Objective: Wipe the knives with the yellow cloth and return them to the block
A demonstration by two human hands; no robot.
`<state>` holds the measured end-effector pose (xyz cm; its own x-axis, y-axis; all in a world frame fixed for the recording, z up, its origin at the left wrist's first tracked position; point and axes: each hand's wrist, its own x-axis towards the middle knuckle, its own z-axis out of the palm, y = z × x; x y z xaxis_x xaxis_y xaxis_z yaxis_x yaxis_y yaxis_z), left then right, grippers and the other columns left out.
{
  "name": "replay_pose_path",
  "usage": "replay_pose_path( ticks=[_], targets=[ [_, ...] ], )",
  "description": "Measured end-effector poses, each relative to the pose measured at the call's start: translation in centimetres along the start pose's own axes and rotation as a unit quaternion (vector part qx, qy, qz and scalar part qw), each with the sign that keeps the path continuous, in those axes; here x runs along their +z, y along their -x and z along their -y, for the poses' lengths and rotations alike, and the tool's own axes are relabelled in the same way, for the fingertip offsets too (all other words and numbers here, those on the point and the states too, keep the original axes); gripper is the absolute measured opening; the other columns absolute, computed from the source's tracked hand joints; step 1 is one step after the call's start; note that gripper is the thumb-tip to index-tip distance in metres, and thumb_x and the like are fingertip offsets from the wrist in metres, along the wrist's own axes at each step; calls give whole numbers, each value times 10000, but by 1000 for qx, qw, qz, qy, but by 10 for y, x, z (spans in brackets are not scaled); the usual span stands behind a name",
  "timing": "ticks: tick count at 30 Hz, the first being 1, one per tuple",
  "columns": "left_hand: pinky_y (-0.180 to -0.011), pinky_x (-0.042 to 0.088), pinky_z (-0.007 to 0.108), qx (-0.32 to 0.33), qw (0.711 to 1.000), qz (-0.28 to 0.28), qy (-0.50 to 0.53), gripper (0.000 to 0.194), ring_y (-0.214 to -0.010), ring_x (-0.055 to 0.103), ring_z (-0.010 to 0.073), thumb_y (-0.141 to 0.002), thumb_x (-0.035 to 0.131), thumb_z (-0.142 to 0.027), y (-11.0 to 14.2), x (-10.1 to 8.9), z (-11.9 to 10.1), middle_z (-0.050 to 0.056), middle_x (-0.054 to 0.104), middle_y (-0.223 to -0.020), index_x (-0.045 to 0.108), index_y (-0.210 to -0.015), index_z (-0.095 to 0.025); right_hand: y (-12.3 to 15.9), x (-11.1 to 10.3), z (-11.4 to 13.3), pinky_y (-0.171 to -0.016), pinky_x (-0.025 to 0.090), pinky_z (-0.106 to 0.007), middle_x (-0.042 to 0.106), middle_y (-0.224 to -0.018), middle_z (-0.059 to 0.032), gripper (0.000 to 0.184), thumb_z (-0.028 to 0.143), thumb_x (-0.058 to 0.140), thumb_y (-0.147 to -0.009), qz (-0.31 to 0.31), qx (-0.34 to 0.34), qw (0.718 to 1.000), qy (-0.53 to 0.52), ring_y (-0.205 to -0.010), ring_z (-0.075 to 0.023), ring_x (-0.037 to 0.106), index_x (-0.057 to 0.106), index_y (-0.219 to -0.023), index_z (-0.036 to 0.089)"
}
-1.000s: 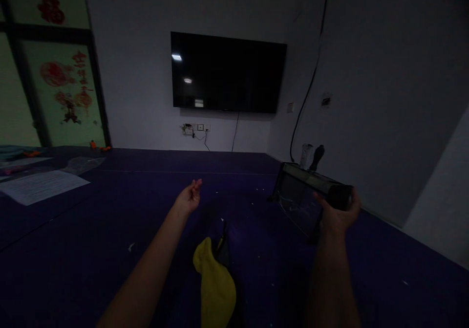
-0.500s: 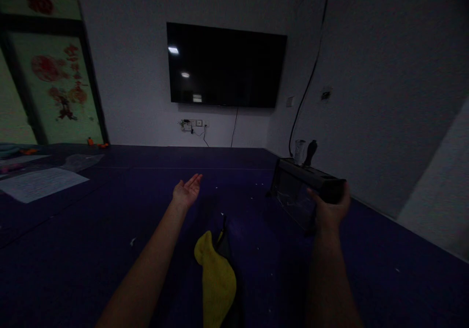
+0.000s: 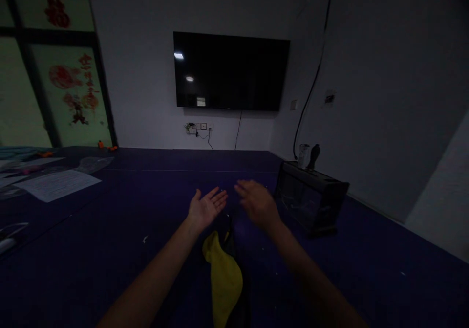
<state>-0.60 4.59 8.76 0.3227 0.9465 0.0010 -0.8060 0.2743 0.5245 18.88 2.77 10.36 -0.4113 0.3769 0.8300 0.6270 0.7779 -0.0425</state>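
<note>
Relative to the dark case (image 3: 311, 196), the purple surface (image 3: 164, 181) spread leftward in a broad stretch to the printed papers (image 3: 60, 185); its far edge met the back wall (image 3: 139, 74), and the side wall (image 3: 395, 98) rose to the right. Small white scraps dotted the surface left of and nearer than the case. The room was dim; a television (image 3: 230, 71) hung beyond and left of the case, with a decorated glass door (image 3: 71, 88) farther left. The case stood upright, its long axis running from far left to near right; a clear vessel (image 3: 303, 156) and a dark knobbed object (image 3: 314, 157) showed above its top. Nearer and left, a yellow cloth (image 3: 223, 279) lay lengthwise away from the viewer. The left hand (image 3: 208, 210), palm up, had its grip spread; the right hand (image 3: 258, 203), slightly blurred, was apart from the case, its grip loosely extended.
</note>
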Motion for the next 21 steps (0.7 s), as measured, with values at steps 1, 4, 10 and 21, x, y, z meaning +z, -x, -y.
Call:
replay_pose_path(
  ticks=[1, 4, 10, 21],
  targets=[
    [-857, 454, 367, -15, 1000, 17, -5, 599, -1095, 551, 274, -877, 254, -501, 6, -5, 4, 240, 515, -1228, 448, -1241, -66, 8, 14, 11, -1030, 313, -451, 570, -1239, -90, 359, 344, 437, -880, 77, -44, 996, -4, -1182, -238, 474, 562, -1199, 238],
    [-963, 372, 389, -46, 996, 71, -16, 549, -1176, 492, 267, -878, 306, -476, 21, -28, 14, 202, 520, -1251, 447, -1253, -100, 32, 43, 38, -1029, 325, -446, 476, -1343, -115, 480, 377, 453, -876, 204, -104, 973, 8, -1262, -244, 380, 438, -1317, 189],
    [-1066, 212, 414, -48, 989, 136, 12, 603, -1279, 372, 278, -858, 329, -528, 25, -68, 34, 185, 469, -1324, 421, -1297, -125, 45, 51, 59, -1088, 230, -417, 260, -1475, -67, 563, 437, 401, -904, 261, -180, 948, -9, -1364, -204, 162, 281, -1401, 202],
    [-1059, 189, 433, -56, 978, 183, 77, 786, -1316, 299, 300, -859, 194, -598, 27, -67, 27, 227, 238, -1454, -27, -1439, -116, 54, 54, 62, -1079, 242, -414, 241, -1485, -63, 509, 417, 420, -911, 249, -222, 943, -8, -1373, -197, 119, 305, -1382, 263]
  ],
)
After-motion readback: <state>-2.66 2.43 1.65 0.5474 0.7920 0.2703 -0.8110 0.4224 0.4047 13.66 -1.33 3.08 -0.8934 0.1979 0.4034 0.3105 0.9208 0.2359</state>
